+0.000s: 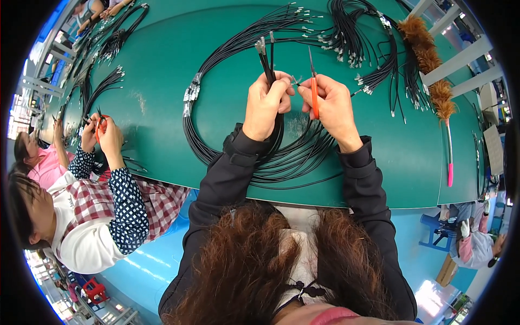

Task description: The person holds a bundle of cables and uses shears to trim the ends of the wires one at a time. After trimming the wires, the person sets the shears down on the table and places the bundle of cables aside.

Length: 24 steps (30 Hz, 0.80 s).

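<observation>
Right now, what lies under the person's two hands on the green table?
Coiled black cables lie on the green table below the left hand and right hand; the forearms cover part of the coil.

Cable ends [266,51] too small to read; cutter handles [314,97] hidden inside right hand [331,106].

Left hand [266,103] gripping black cable ends [266,54], right hand [331,105] holding orange-handled cutters [314,92], green table [162,108]

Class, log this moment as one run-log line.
left hand: grips black cable ends | right hand: holds orange-handled cutters | green table
</observation>
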Motion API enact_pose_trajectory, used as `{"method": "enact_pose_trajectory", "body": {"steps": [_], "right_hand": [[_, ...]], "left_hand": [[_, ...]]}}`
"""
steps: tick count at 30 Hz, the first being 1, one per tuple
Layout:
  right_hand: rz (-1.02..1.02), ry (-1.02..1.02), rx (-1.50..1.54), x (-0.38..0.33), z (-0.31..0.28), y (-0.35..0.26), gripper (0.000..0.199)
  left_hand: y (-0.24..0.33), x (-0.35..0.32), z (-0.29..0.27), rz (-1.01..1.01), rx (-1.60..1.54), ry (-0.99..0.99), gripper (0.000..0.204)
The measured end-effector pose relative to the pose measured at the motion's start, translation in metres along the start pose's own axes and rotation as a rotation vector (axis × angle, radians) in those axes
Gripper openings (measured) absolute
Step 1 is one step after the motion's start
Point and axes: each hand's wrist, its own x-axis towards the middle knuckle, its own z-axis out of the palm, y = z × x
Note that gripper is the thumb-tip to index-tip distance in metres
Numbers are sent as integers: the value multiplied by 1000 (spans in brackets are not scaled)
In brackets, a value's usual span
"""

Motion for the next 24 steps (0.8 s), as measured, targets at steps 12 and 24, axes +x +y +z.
{"method": "enact_pose_trajectory", "body": {"steps": [12, 24], "right_hand": [[-200, 39, -264, 2, 1, 11, 14], [18, -16, 153, 0, 1, 4, 14]], "left_hand": [[9, 2, -6, -232, -104, -115, 5], [4, 3, -11, -300, -219, -211, 6]]}}
